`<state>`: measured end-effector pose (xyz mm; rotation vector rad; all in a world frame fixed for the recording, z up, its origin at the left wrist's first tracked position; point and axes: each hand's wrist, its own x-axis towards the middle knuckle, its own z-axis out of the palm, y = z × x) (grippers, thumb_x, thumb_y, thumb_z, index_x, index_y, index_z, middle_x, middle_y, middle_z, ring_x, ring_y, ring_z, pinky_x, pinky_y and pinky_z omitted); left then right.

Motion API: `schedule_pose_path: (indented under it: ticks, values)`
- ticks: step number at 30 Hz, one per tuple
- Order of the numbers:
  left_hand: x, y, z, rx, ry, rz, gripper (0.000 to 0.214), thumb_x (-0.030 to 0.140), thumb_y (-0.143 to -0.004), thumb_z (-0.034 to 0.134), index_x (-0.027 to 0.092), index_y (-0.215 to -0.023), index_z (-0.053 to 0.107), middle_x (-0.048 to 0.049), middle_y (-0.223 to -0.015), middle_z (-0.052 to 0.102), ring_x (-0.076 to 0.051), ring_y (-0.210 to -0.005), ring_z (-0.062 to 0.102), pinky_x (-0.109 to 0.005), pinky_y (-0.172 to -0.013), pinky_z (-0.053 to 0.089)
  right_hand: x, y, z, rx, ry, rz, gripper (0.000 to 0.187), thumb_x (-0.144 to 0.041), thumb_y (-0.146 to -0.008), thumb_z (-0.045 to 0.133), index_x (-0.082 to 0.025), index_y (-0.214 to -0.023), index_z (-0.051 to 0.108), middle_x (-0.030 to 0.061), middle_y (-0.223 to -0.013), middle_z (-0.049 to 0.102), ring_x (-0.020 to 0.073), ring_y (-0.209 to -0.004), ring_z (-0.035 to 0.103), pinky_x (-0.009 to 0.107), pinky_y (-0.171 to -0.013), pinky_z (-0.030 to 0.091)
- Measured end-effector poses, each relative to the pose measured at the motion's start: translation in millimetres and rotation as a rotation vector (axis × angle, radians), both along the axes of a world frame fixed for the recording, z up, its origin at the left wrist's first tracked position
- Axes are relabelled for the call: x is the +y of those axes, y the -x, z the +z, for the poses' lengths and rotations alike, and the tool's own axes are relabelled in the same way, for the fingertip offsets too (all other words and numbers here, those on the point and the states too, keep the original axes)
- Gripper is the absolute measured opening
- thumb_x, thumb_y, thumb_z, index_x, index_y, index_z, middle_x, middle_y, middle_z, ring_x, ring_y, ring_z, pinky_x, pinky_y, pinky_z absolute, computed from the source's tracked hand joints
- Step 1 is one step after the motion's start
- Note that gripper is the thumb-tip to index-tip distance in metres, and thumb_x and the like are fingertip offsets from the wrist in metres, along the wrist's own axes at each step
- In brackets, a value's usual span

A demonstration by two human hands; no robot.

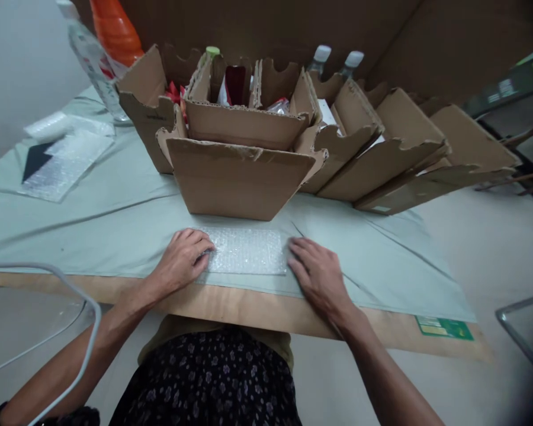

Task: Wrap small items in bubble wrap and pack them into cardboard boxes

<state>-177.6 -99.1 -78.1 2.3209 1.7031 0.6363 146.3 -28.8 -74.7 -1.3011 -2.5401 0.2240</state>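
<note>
A rectangular piece of clear bubble wrap (249, 251) lies flat on the pale green cloth (137, 219), close to the table's front edge. My left hand (184, 258) has its fingers curled around the left end of the wrap, thumb toward the front. Just beyond the right end is my right hand (318, 273), palm down over the cloth. Its fingers are slightly bent and apart, a little blurred, with nothing visible in them. Straight behind the wrap stands an open cardboard box (244, 180).
More cardboard bins (377, 160) stand in a row at the back, holding assorted items. Bubble wrap with a dark flat piece (38, 160) lies at left, near a clear bottle (93, 65) and an orange bottle (115, 32). A grey cable (95, 331) loops across the front left.
</note>
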Motion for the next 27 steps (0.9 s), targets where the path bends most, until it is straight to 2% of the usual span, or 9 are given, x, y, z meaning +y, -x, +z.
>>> schedule_pose_path:
  ticks: [3,6,8,10,16,18,20,23,27]
  values:
    - [-6,7,9.1,-0.027,-0.058,0.034,0.020,0.016,-0.090,0.053,0.023,-0.101,0.068,-0.0072,-0.106,0.071,-0.026,-0.103,0.062,-0.042,-0.090,0.047,6,-13,5.7,0.038,-0.086,-0.126,0.033,-0.030,-0.099,0.047,-0.018,-0.117,0.071,0.0145,-0.124,0.073,0.0341,-0.121,0.062,0.052,-0.096,0.045]
    - [-16,16,16.9,0.084,-0.094,0.296,0.018,0.027,-0.092,0.054,0.022,-0.103,0.068,-0.0101,-0.105,0.070,-0.029,-0.101,0.062,-0.045,-0.089,0.046,10,11,11.8,-0.001,-0.079,-0.118,0.035,-0.034,-0.098,0.051,-0.014,-0.120,0.069,0.0170,-0.127,0.071,0.0351,-0.120,0.061,0.051,-0.095,0.046]
    - [-21,18,17.7,0.144,-0.018,0.459,0.022,0.039,-0.089,0.060,0.021,-0.099,0.069,-0.0114,-0.099,0.069,-0.033,-0.099,0.060,-0.047,-0.088,0.046,11,32,14.1,-0.069,-0.042,-0.116,0.037,-0.038,-0.097,0.054,-0.012,-0.119,0.069,0.0193,-0.130,0.069,0.0376,-0.120,0.060,0.052,-0.094,0.046]
    - [-22,15,14.7,0.083,0.077,0.533,0.026,0.044,-0.082,0.067,0.021,-0.091,0.069,-0.0112,-0.095,0.067,-0.034,-0.100,0.058,-0.049,-0.091,0.045,10,48,14.1,-0.086,-0.001,-0.121,0.034,-0.037,-0.095,0.059,-0.011,-0.114,0.070,0.0215,-0.131,0.067,0.0396,-0.120,0.059,0.053,-0.094,0.045]
    - [-18,-7,4.6,-0.213,0.073,0.538,0.008,0.028,-0.079,0.060,0.022,-0.075,0.058,-0.0054,-0.082,0.063,-0.026,-0.086,0.061,-0.041,-0.084,0.049,-5,50,10.1,0.136,0.071,-0.106,0.011,-0.022,-0.088,0.060,-0.018,-0.095,0.068,0.0126,-0.117,0.074,0.0296,-0.103,0.068,0.043,-0.091,0.049]
    - [-23,-11,3.6,-0.324,0.055,0.533,0.011,0.032,-0.085,0.057,0.021,-0.085,0.058,-0.0035,-0.081,0.064,-0.021,-0.078,0.064,-0.035,-0.075,0.052,-11,44,11.8,0.198,0.072,-0.122,0.016,-0.024,-0.091,0.056,-0.019,-0.101,0.067,0.0086,-0.102,0.076,0.0241,-0.088,0.070,0.037,-0.082,0.052]
    - [-31,-13,2.4,-0.426,0.042,0.527,0.026,0.035,-0.091,0.052,0.018,-0.110,0.056,-0.0015,-0.081,0.065,-0.018,-0.073,0.066,-0.030,-0.068,0.053,-16,38,15.1,0.321,0.126,-0.134,0.025,-0.028,-0.092,0.056,-0.018,-0.113,0.066,0.0042,-0.089,0.074,0.0199,-0.076,0.068,0.032,-0.073,0.053]
    - [-44,-14,2.5,-0.598,0.013,0.464,0.051,0.033,-0.095,0.051,0.016,-0.142,0.040,0.0024,-0.078,0.064,-0.014,-0.069,0.065,-0.026,-0.065,0.054,-21,31,24.8,0.467,0.210,-0.118,0.043,-0.030,-0.091,0.058,-0.018,-0.133,0.060,-0.0014,-0.077,0.070,0.0162,-0.064,0.064,0.028,-0.066,0.054]
    - [-48,-12,23.1,-0.701,-0.173,0.328,0.036,0.025,-0.096,0.056,0.023,-0.131,0.056,0.0008,-0.086,0.068,-0.013,-0.074,0.067,-0.025,-0.071,0.054,-22,25,56.8,0.528,0.024,0.023,0.045,-0.024,-0.094,0.061,-0.026,-0.138,0.059,0.0021,-0.101,0.077,0.0163,-0.076,0.071,0.029,-0.073,0.057]
